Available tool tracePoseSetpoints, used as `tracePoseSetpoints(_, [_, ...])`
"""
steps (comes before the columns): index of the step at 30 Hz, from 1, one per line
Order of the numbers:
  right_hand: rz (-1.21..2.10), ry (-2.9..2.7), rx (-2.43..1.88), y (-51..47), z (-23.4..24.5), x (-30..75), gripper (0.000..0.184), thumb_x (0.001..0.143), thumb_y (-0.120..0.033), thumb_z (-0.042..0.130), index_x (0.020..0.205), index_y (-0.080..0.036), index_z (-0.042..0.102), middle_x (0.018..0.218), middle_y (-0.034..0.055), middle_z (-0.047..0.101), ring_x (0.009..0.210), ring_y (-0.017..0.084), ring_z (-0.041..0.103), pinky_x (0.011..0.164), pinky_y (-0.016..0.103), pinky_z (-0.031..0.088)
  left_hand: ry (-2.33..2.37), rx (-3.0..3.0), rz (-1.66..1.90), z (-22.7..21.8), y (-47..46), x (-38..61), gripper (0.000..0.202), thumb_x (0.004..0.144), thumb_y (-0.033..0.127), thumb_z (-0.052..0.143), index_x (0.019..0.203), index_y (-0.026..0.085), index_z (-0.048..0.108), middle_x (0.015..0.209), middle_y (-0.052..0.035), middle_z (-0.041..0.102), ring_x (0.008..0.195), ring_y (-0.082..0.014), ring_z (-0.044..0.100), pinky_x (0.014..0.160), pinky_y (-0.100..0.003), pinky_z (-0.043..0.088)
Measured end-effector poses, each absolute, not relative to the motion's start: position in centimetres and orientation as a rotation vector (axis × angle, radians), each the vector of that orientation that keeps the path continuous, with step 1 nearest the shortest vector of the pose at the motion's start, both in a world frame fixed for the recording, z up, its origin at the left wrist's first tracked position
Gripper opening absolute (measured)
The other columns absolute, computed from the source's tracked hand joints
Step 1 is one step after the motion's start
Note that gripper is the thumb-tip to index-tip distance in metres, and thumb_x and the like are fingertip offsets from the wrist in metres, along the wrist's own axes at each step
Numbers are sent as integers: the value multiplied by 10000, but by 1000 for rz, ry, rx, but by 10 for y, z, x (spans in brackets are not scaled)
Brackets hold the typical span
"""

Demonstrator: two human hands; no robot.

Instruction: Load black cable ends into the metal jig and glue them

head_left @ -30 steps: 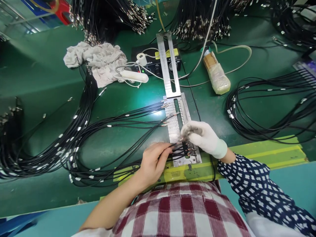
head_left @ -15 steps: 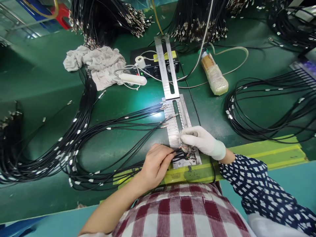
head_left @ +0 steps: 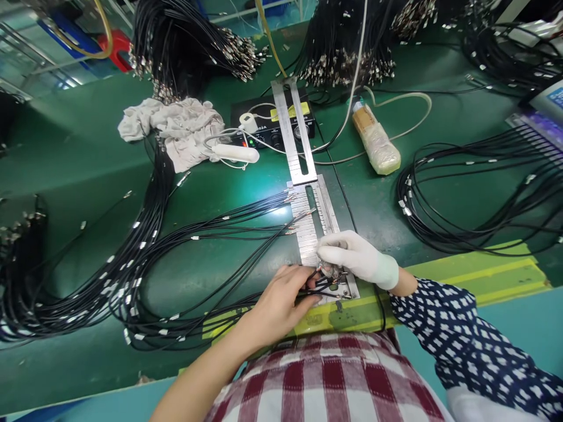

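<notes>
My bare left hand [head_left: 285,300] is at the near end of a slotted metal fixture [head_left: 307,239], its fingers closed round a thin black cable [head_left: 312,274]. My right hand [head_left: 358,255], in a white glove with dirty fingertips, is pinched just above that cable's end; whatever lies between its fingertips is hidden. Below both hands, several black cables [head_left: 246,300] with metal tips lie across the fixture's lower part. Other cables [head_left: 246,206] sit with their ends in the upper slots. A flat metal bar with a long opening [head_left: 285,126] touches the fixture's far end.
Behind stand a black control box [head_left: 272,138], a white stick-shaped tool [head_left: 236,153], a crumpled cloth [head_left: 193,126] and a plastic-wrapped bottle [head_left: 377,140]. Large cable bundles [head_left: 185,41] rest at the back. Coiled cables [head_left: 409,193] lie right. Yellow tape [head_left: 484,272] covers the front edge.
My left hand has shifted slightly right, towards my right hand, and its thumb has moved apart from the index finger. My right hand stays over the fixture. The view has tilted a little.
</notes>
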State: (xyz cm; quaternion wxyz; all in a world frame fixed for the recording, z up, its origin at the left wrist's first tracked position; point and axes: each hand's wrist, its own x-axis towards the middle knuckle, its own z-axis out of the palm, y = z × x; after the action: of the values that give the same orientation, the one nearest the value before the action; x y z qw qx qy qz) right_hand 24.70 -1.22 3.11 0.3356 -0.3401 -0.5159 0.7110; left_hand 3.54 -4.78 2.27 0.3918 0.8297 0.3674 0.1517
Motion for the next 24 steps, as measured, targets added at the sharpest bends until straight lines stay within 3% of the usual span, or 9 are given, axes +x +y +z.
tracePoseSetpoints(8, [1812, -1380, -922, -12, 31, 246, 412, 890, -501, 612, 668, -161, 538, 626, -30, 467, 584, 102, 392, 562, 246, 346, 920, 2075, 275, 23, -45, 30, 89, 911, 176, 611, 970, 200, 550, 899, -14, 634, 860, -178, 570, 780, -308, 451])
tracePoseSetpoints(12, [1686, -1425, -960, -11, 27, 249, 487, 896, -600, 553, 688, -160, 558, 655, -13, 504, 607, 117, 436, 580, 255, 360, 1001, 1886, 579, 18, -45, 27, 197, 925, 194, 605, 1119, 219, 580, 952, -18, 655, 847, -141, 607, 777, -264, 497])
tracePoseSetpoints(15, [1529, -1505, -1013, -11, 24, 254, 542, 931, -635, 460, 706, -157, 581, 666, -5, 515, 627, 127, 455, 604, 267, 360, 1083, 1685, 825, 15, -45, 26, 216, 912, 192, 629, 1121, 230, 593, 960, -13, 649, 860, -121, 620, 786, -231, 521])
tracePoseSetpoints(18, [1441, -1572, -1032, -11, 24, 256, 543, 913, -646, 486, 689, -159, 571, 647, -12, 491, 610, 124, 432, 582, 270, 335, 1112, 1595, 936, 14, -45, 27, 238, 898, 165, 644, 1119, 235, 592, 934, -4, 636, 846, -106, 620, 764, -203, 528])
tracePoseSetpoints(24, [1586, -1484, -1005, -12, 26, 252, 459, 919, -545, 553, 659, -168, 529, 639, -23, 459, 602, 111, 401, 554, 255, 320, 1031, 1790, 1000, 19, -47, 28, 264, 889, 70, 600, 1109, 214, 582, 920, -15, 599, 836, -106, 582, 747, -211, 512])
